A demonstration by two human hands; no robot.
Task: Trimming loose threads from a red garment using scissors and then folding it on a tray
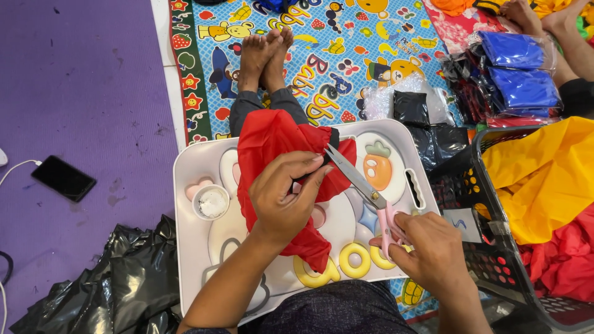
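Head view, lower centre of the frame: your left hand has its fingers clamped around a bunched red fabric piece, pinching it near a black trim band at its upper edge. Lower right, your right hand has its fingers closed through the pink handles of small scissors, whose blades stand slightly apart with the tips just at that band. To judge by this, the step in hand is snipping at the trim. A clean cut would call for keeping the cloth taut and the left fingertips back from the blades.

The cloth lies over a white lap tray with cartoon shapes, which serves as your tabletop. In its left recess sits a small white cup holding something pale; what it is, you cannot tell.

At lower left a crumpled black plastic bag lies on the purple mat, with a dark phone further up. At right, a black perforated basket holds yellow cloth above red cloth.

Furthest, upper right, packets of blue fabric in clear wrap rest on the patterned play mat, beyond your bare feet.
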